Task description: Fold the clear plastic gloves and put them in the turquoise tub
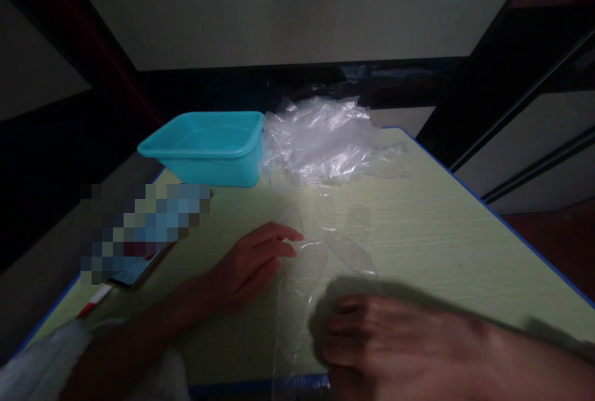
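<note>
A clear disposable plastic glove [302, 283] lies spread out on the table, its fingers pointing away from me and its cuff reaching the near edge. My left hand [253, 261] is at the glove's left side, fingers stretched and slightly apart, with the tips at or just over the thin film. On the other side, my right hand [367, 339] is held low by the glove's right edge with its fingers curled under. Its fingertips are hidden, so I cannot see whether they pinch any film.
A crumpled heap of clear plastic gloves [325, 141] sits at the far side of the table [432, 233]. Left of it stands a turquoise plastic basin [209, 168]. A phone [134, 268], partly blurred out, and a red-and-white pen-like item [95, 299] lie by the left edge.
</note>
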`<state>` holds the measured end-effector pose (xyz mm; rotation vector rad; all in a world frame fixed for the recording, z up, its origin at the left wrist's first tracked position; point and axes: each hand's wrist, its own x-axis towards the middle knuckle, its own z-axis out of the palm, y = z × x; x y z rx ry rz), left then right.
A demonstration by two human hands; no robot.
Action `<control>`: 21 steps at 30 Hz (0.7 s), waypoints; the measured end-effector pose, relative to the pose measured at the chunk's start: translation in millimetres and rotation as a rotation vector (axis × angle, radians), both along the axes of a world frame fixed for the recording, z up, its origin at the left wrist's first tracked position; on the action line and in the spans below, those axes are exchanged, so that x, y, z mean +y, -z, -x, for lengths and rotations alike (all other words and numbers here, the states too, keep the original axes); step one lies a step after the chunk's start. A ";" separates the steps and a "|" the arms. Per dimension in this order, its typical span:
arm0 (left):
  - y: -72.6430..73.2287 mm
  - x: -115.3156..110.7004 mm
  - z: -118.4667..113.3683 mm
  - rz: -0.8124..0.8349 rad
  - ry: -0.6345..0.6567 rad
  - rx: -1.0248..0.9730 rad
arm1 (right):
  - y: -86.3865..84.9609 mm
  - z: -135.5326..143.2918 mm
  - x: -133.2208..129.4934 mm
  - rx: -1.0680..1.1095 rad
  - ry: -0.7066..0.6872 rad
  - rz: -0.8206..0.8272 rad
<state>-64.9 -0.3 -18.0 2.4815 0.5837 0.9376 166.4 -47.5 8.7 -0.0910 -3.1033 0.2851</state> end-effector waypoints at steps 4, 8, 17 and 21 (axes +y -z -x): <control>-5.6 -1.1 -3.6 0.006 0.016 0.019 | -0.5 -0.6 2.2 -0.051 -0.002 0.046; -8.1 -1.7 -5.3 0.037 0.042 0.011 | -1.5 -2.1 3.8 -0.074 0.007 0.102; -6.5 -2.3 -3.6 0.105 0.044 0.067 | -5.6 -1.6 11.7 -0.104 0.000 0.170; -6.7 -2.1 -4.2 0.111 0.049 0.073 | -6.3 -1.3 12.9 -0.088 0.012 0.197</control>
